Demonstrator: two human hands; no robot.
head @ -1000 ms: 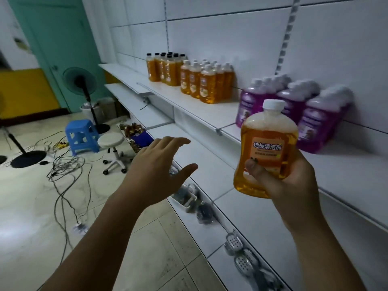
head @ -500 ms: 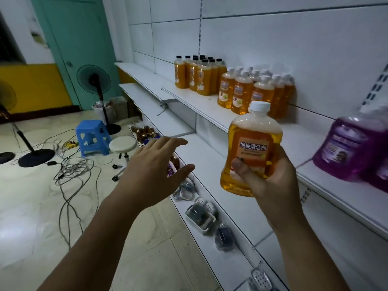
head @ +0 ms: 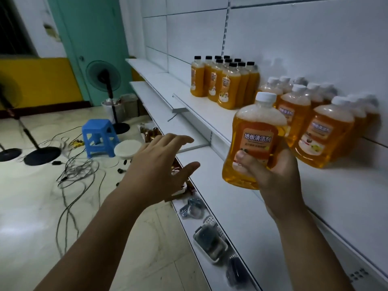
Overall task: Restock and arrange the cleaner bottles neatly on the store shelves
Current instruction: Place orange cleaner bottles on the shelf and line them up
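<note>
My right hand grips an orange cleaner bottle with a white cap, upright, held just in front of the upper white shelf. Right behind it on that shelf stand several matching white-capped orange bottles in rows against the wall. Further along the shelf is a cluster of taller orange bottles with black caps. My left hand hovers open, palm down and fingers spread, over the lower shelf's edge, holding nothing.
A lower white shelf runs under the upper one. Below it, the bottom ledge holds small baskets and packaged goods. On the floor are a blue stool, a white round stool, loose cables and standing fans.
The view has swung left along the shelves: the purple bottles have left the frame and the white-capped orange rows are now right behind the held bottle. Both hands keep their pose.
</note>
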